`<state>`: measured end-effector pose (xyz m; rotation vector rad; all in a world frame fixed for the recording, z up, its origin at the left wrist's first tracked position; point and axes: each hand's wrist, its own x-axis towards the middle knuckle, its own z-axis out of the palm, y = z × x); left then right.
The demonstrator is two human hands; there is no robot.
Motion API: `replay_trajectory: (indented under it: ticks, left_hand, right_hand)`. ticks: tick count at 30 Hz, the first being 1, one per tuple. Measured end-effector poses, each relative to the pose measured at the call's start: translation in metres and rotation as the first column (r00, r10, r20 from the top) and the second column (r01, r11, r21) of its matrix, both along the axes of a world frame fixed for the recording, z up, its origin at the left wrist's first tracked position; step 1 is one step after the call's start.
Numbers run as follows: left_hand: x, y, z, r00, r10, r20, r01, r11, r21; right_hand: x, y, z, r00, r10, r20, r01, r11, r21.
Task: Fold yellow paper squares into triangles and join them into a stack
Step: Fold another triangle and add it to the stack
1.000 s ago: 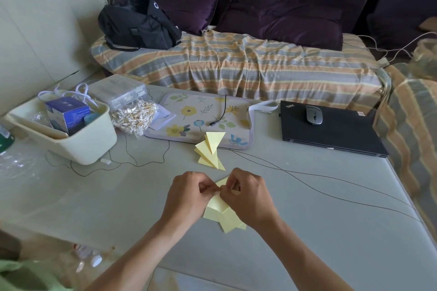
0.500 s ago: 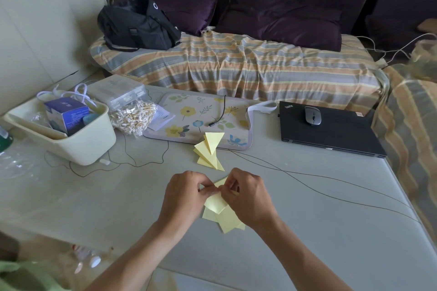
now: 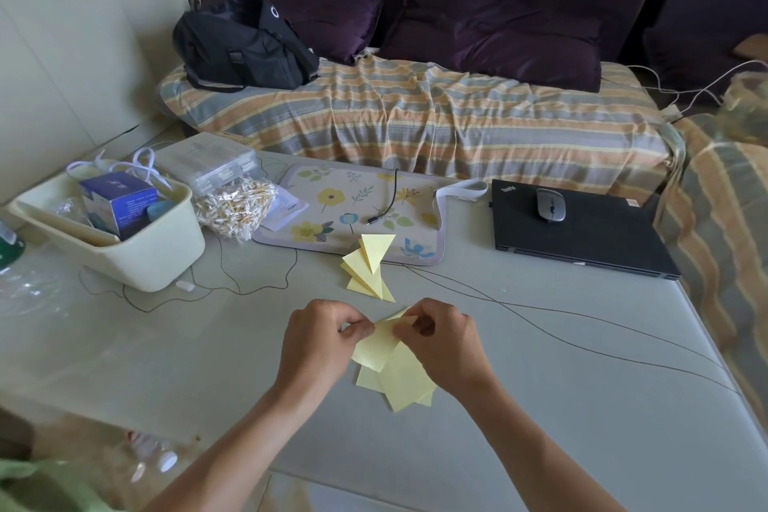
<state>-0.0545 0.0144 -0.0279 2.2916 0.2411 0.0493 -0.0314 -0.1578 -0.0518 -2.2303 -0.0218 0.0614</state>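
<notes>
A yellow paper square (image 3: 376, 347) is held just above the grey table (image 3: 540, 407), its top edge pinched from both sides. My left hand (image 3: 320, 341) pinches its left corner and my right hand (image 3: 442, 341) pinches its right corner. Under it a small pile of loose yellow squares (image 3: 405, 387) lies flat on the table. A stack of joined yellow triangles (image 3: 370, 266) stands a little farther back, apart from both hands.
A flowered mat (image 3: 332, 204) with a black cable lies behind the triangles. A closed black laptop (image 3: 582, 237) with a grey mouse (image 3: 550, 205) sits at the right. A cream bin (image 3: 124, 245) and a bag of small sticks (image 3: 237, 208) stand at the left. Thin black wires (image 3: 561, 328) cross the table.
My hands have stayed in place over the pile. The held sheet has opened out slightly between my fingers and more of it now shows.
</notes>
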Motion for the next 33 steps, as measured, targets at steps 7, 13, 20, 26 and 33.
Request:
replay_trajectory:
  ticks: [7, 13, 20, 26, 33]
  left_hand:
    - [0.001, -0.001, -0.008, 0.98, -0.092, -0.176, 0.1, 0.994, 0.036]
    - [-0.003, -0.007, -0.01, 0.962, -0.146, -0.23, 0.155, 0.988, 0.02]
    - [0.001, -0.007, -0.004, 0.99, -0.121, 0.069, 0.124, 0.992, -0.035]
    - [0.003, -0.006, -0.011, 0.983, -0.17, 0.066, 0.17, 0.985, 0.007]
    - [0.005, -0.008, -0.02, 0.974, -0.194, 0.115, 0.184, 0.979, 0.092]
  right_hand:
    - [0.001, -0.001, 0.002, 0.987, -0.125, -0.105, 0.143, 0.97, 0.196]
    - [-0.001, 0.0, 0.003, 0.995, -0.09, -0.03, 0.094, 0.984, 0.153]
    - [-0.004, 0.005, -0.004, 0.988, 0.122, 0.09, -0.124, 0.992, 0.019]
    - [-0.006, 0.008, -0.006, 0.982, 0.145, 0.117, -0.148, 0.989, 0.017]
    - [-0.006, 0.013, -0.007, 0.985, 0.106, 0.133, -0.111, 0.993, 0.028]
